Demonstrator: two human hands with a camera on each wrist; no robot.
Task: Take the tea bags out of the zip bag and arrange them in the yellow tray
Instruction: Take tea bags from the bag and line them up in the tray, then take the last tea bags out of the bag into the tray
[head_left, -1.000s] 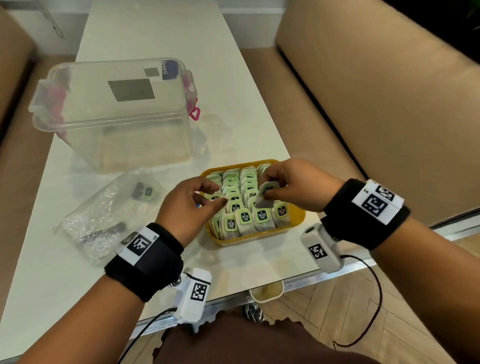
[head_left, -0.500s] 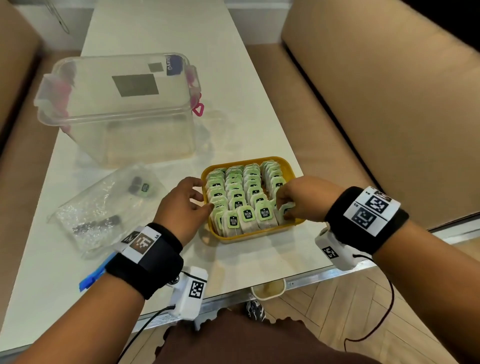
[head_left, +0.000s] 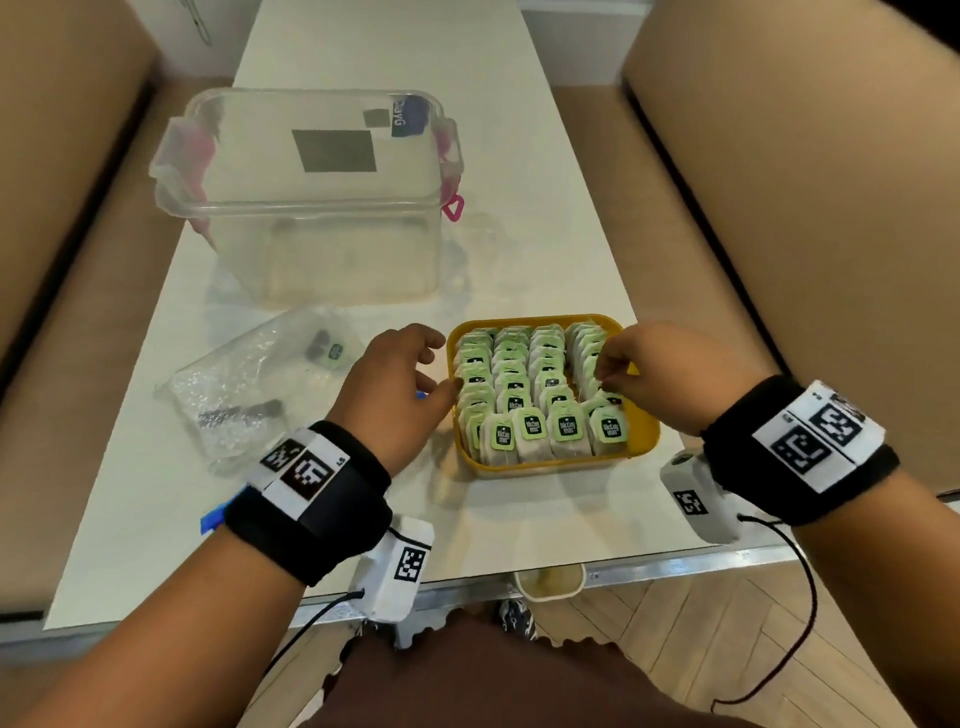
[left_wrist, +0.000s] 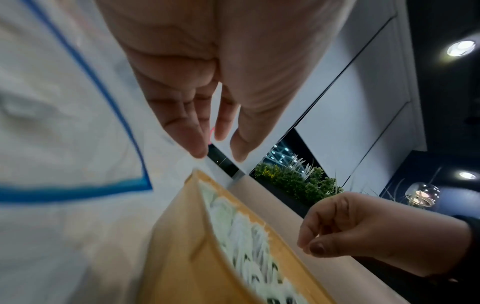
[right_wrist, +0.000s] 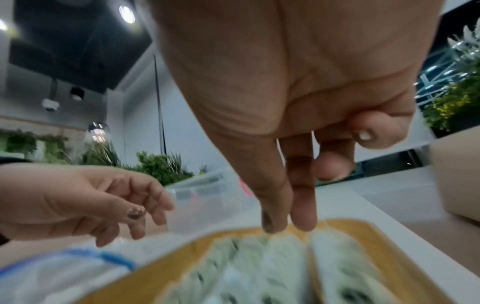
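The right hand (head_left: 641, 371) hangs over the right-hand row of the yellow tray (head_left: 644, 441), thumb and fingertips drawn together just above the paper tags. It seems to be nudging a tea bag upright in its row, but I cannot tell whether anything is pinched; nothing shows between the fingers from the wrist views. The left hand (head_left: 397, 387) sits at the tray's left wall, fingers loosely curled and holding nothing, thumb tip touching the rim, most likely to keep the tray from sliding while the other hand works.

The tea bags (head_left: 532, 395) stand on edge in four tidy rows, green tags facing the near side, packed tightly enough to prop one another up. That is probably why the last row needs coaxing and not dropping.

To the left on the table (head_left: 545, 260) lies the zip bag (head_left: 249, 384), flattened, its blue strip towards the near edge. One green-tagged tea bag (head_left: 335, 352) and some dark bits I cannot make out remain inside, so the job looks nearly but not quite finished. Beyond it, on the far side, stands a clear plastic box (head_left: 311, 208) with pink clasps, well apart from the tray.
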